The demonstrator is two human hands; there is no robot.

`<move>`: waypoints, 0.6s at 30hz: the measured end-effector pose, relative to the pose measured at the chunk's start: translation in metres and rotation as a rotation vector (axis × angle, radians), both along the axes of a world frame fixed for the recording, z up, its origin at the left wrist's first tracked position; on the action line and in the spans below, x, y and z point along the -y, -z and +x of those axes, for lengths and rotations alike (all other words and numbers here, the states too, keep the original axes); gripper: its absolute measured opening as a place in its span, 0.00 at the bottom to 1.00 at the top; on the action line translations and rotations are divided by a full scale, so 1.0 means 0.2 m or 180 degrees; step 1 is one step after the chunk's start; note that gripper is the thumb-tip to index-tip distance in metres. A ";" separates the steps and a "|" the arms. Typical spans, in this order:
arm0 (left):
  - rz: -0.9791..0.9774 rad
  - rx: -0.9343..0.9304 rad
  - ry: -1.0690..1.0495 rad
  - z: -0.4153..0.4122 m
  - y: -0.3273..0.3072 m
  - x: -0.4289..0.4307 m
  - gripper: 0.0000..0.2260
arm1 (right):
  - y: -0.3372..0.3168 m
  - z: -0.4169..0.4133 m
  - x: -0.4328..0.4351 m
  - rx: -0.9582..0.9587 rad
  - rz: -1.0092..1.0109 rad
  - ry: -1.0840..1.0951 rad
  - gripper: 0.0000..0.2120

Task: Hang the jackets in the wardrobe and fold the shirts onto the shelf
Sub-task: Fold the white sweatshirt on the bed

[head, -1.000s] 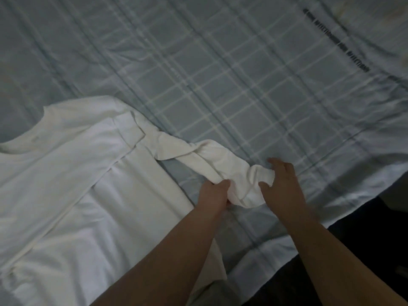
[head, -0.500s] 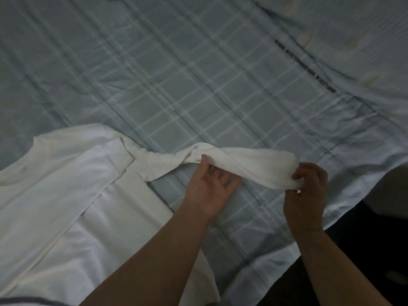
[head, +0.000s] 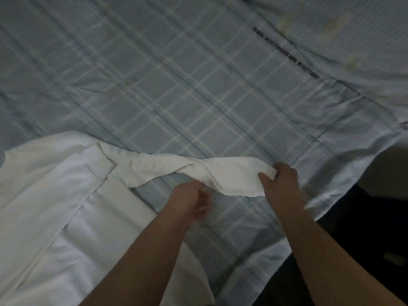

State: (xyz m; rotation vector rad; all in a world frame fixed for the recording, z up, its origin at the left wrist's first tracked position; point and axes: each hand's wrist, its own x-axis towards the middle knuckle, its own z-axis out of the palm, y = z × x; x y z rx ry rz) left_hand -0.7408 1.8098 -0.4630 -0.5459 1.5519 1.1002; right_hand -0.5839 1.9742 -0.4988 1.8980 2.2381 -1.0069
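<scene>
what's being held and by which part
The right hand grips the white shirt by the end of its sleeve. The left hand is blurred beneath it; cannot tell.

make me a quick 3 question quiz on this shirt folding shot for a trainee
1. True or false: the white shirt lies on a wooden table.
2. Multiple choice: which part of the shirt does the right hand grip? A collar, B sleeve, C hem.
3. Short answer: which hand is too motion-blurred to tell whether it holds anything?

Key
1. False: it lies on the checked bedsheet.
2. B: the fingers curl round the sleeve's far end, and the sleeve is twisted along its length.
3. The left hand, just below the middle of the sleeve.
</scene>
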 end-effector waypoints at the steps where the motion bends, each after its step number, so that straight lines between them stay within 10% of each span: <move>1: -0.0145 -0.0777 0.0505 -0.02 -0.03 0.01 0.06 | 0.02 -0.02 -0.02 0.0108 -0.0021 -0.0085 0.21; 4: 0.0047 -0.3468 0.2030 -0.15 -0.06 0.00 0.04 | 0.02 -0.07 -0.08 0.0240 -0.0161 -0.0026 0.12; 6: 0.0348 -0.4251 0.2663 -0.26 -0.01 -0.08 0.09 | -0.02 -0.09 -0.11 0.0096 -0.0371 0.0042 0.08; 18: 0.0226 -0.2590 0.5248 -0.52 0.03 -0.42 0.12 | -0.25 -0.04 -0.18 -0.1220 0.0325 0.0503 0.03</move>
